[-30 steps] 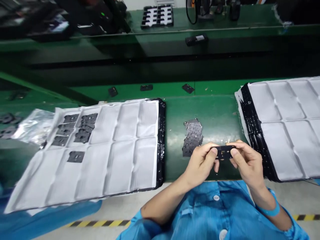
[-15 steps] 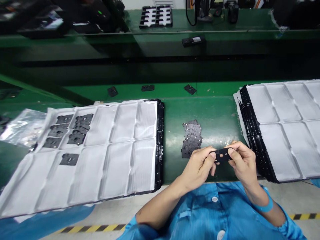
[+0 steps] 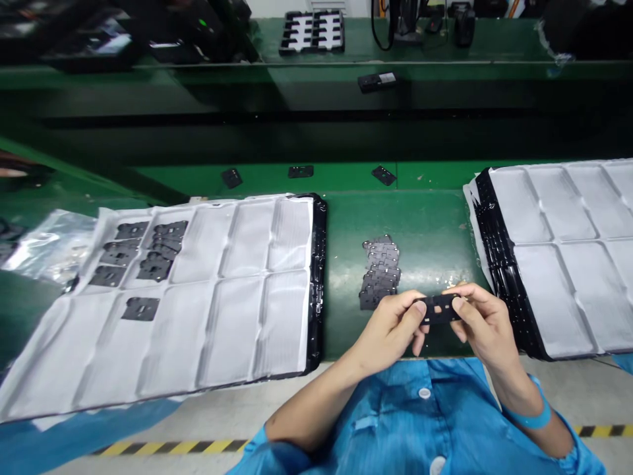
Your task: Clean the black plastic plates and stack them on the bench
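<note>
I see left fingers (image 3: 411,319) and right fingers (image 3: 467,313) pinching a flat, matte-black, slotted plate (image 3: 444,315) at its nine and three o'clock ends.

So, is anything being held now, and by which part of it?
Yes, a thin black plate with cut-outs: the left hand pinches its left end and the right hand its right end; its middle is uncovered.

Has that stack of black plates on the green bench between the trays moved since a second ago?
No. The stack of black plates keeps the same gap from the dark edge of the left tray, with no visible shift.
</note>
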{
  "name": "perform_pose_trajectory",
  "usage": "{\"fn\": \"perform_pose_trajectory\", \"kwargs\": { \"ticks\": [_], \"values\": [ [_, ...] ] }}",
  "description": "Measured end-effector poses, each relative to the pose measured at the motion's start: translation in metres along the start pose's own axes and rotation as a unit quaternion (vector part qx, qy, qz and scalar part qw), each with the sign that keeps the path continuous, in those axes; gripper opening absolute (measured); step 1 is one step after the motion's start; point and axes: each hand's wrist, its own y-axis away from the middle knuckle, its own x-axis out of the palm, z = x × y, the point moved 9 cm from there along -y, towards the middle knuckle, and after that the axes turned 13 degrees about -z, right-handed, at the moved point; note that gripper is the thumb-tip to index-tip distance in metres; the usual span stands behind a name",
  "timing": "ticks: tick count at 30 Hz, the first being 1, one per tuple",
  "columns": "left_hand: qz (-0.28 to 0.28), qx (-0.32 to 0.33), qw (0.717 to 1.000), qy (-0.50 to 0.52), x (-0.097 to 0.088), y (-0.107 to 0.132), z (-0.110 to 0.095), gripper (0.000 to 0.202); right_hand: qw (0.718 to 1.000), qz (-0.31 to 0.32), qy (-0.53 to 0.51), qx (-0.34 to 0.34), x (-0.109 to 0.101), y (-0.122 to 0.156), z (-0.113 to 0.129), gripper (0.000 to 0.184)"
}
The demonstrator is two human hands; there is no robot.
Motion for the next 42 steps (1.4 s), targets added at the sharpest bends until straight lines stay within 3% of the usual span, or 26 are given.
{"fn": "perform_pose_trajectory", "kwargs": {
  "ticks": [9, 20, 24, 27, 30, 33, 37, 42],
  "values": [
    [0.014, -0.055, 0.997, 0.057, -0.004, 0.002, 0.008, 0.045, 0.999, -0.035, 0.021, -0.013, -0.004, -0.002, -0.012, 0.020],
    [-0.005, -0.071, 0.997, 0.024, -0.019, 0.003, 0.020, 0.037, 0.996, -0.034, 0.077, -0.018, 0.008, -0.004, -0.013, 0.018],
    [-0.021, -0.054, 0.993, -0.103, -0.041, 0.014, 0.027, 0.026, 0.985, 0.034, 0.167, -0.023, 0.023, 0.004, -0.022, 0.021],
    [-0.050, -0.016, 0.961, -0.271, -0.068, 0.023, 0.026, 0.019, 0.967, 0.111, 0.228, -0.037, 0.043, 0.011, -0.040, 0.023],
    [-0.082, -0.004, 0.919, -0.386, -0.093, 0.025, 0.026, 0.015, 0.949, 0.149, 0.268, -0.076, 0.064, 0.012, -0.054, 0.021],
    [-0.106, 0.003, 0.901, -0.422, -0.107, 0.024, 0.026, 0.011, 0.942, 0.155, 0.273, -0.118, 0.080, 0.009, -0.053, 0.015],
    [-0.138, 0.090, 0.898, -0.408, -0.108, 0.027, 0.015, 0.005, 0.929, 0.125, 0.248, -0.246, 0.086, 0.015, -0.023, 0.011],
    [-0.157, 0.158, 0.907, -0.358, -0.097, 0.032, 0.010, 0.018, 0.900, 0.042, 0.206, -0.383, 0.071, 0.032, 0.003, 0.020]
  ]
}}
